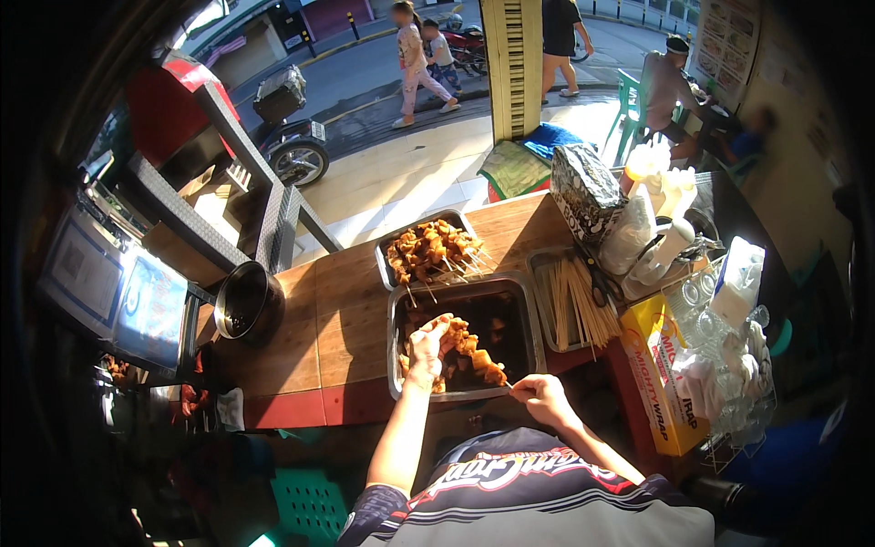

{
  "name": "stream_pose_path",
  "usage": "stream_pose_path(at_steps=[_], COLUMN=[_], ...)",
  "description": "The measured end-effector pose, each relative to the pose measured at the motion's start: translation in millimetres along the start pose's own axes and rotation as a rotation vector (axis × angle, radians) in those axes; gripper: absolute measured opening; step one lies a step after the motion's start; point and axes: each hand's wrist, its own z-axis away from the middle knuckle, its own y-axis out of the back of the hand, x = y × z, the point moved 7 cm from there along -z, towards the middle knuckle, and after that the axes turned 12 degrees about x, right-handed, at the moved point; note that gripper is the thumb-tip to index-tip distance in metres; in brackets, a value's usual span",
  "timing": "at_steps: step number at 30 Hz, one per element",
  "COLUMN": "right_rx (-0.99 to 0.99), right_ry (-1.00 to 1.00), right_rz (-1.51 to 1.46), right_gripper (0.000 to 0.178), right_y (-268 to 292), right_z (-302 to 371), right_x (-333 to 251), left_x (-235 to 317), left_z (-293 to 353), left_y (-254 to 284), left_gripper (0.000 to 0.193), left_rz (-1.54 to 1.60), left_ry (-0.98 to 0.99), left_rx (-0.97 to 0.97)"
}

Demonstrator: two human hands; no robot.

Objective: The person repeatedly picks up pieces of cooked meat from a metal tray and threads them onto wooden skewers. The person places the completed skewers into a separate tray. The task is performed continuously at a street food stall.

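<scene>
A skewer of marinated meat pieces [476,353] hangs tilted over a metal tray of dark marinade [513,324], its lower end to the right. At its upper left end, my left hand [428,348] is closed with the fingertips pinching the meat. My right hand [543,401] is closed on the bare stick end, just past the tray's near right rim. More meat lies in the marinade below my left hand, partly hidden by it. Just beyond, loaded meat skewers [433,248] are piled in a second metal tray [384,270].
Bare bamboo sticks [576,305] lie in a narrow tray on the right, beside black-handled scissors [599,288]. A yellow box [658,374] and a rack of glasses [729,356] stand farther right. A dark pot [249,303] sits at the left. People are beyond the counter.
</scene>
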Motion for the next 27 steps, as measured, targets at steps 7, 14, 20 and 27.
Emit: stream_pose_path(at_steps=[7, 14, 20, 27], right_rx=[-0.003, 0.033, 0.073, 0.101], right_ry=[0.078, 0.056, 0.091, 0.133], right_rz=[0.032, -0.155, -0.174, -0.152], right_gripper=[0.010, 0.008, 0.009, 0.010], right_y=[-1, -5, 0, -5], right_z=[0, -11, -14, -14], right_x=[-5, -6, -12, -12], left_x=[-2, 5, -2, -8], left_z=[3, -13, -12, 1], left_y=[5, 16, 31, 33], left_gripper=[0.024, 0.067, 0.060, 0.037], left_rz=[-0.028, 0.008, -0.004, -0.050], left_ry=[0.051, 0.027, 0.095, 0.034], left_rx=[0.015, -0.030, 0.010, -0.085])
